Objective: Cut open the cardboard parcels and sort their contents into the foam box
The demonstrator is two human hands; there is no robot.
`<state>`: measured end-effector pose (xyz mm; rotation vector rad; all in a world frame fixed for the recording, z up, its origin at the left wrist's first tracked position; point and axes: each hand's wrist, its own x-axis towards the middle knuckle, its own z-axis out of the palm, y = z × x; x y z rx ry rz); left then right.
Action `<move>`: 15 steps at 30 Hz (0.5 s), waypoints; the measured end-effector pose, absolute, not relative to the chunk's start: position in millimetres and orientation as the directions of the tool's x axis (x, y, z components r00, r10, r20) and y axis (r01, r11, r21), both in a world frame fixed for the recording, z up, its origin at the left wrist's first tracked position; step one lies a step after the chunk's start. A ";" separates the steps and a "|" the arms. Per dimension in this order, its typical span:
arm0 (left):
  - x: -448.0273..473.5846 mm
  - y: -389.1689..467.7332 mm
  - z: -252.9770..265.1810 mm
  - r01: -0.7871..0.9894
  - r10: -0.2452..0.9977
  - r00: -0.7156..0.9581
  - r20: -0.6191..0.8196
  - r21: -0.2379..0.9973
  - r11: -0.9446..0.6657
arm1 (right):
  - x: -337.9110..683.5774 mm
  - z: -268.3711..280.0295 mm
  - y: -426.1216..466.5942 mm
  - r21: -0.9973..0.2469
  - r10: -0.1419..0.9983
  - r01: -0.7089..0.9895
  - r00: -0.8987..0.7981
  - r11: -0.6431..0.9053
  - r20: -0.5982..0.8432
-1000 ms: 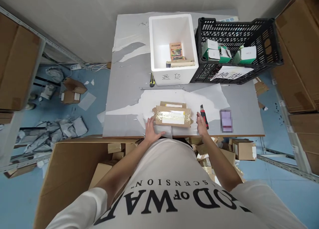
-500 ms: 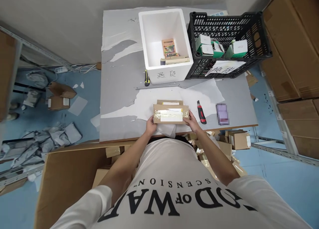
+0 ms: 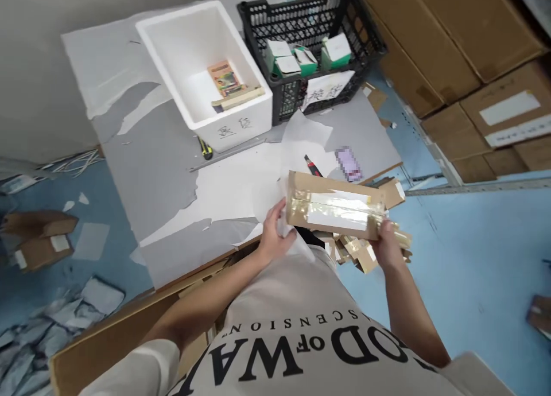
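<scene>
A taped cardboard box (image 3: 340,204) with a white label is raised off the table's front right edge, slightly tilted. My right hand (image 3: 386,244) is closed on its right end. By the box's left end, my left hand (image 3: 275,232) has its fingers and thumb apart. A thin translucent white sheet (image 3: 301,248) lies close to that hand; whether the fingers touch it I cannot tell. Behind the box, a red and black utility knife (image 3: 313,165) lies partly hidden on the table. A blurred-out purple thing (image 3: 348,163) is to its right.
On the table (image 3: 163,235) stand a white foam box (image 3: 253,120) with booklets inside and a black crate (image 3: 284,100) with green-white cartons. A yellow cutter (image 3: 205,149) lies by the foam box. Flattened cardboard (image 3: 365,258) is heaped below the table edge. Large cartons (image 3: 430,46) stack at right.
The box has risen off the table and moved right, with my right hand on it. My left hand has come away from its left end. The view has turned to the right.
</scene>
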<state>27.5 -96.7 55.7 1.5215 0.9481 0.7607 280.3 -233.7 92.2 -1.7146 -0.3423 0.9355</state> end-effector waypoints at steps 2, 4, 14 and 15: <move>64.9 -107.9 65.7 0.107 0.779 0.627 -0.011 0.992 -0.072 | 297.1 104.9 -278.2 -0.918 0.494 -0.244 0.784 -0.312 -0.375; 109.2 -121.0 66.9 0.039 0.649 0.761 -0.002 0.998 -0.043 | 313.8 111.2 -318.2 -0.932 0.357 -0.212 0.881 -0.293 -0.312; 298.3 -198.6 -7.3 0.402 -0.076 0.912 -0.404 0.836 0.373 | 392.2 50.6 -434.6 -0.900 -0.178 -0.265 0.961 -0.346 -0.214; 308.7 -202.5 -13.3 0.434 -0.114 0.898 -0.425 0.818 0.377 | 397.3 43.1 -439.5 -0.896 -0.180 -0.267 0.960 -0.354 -0.215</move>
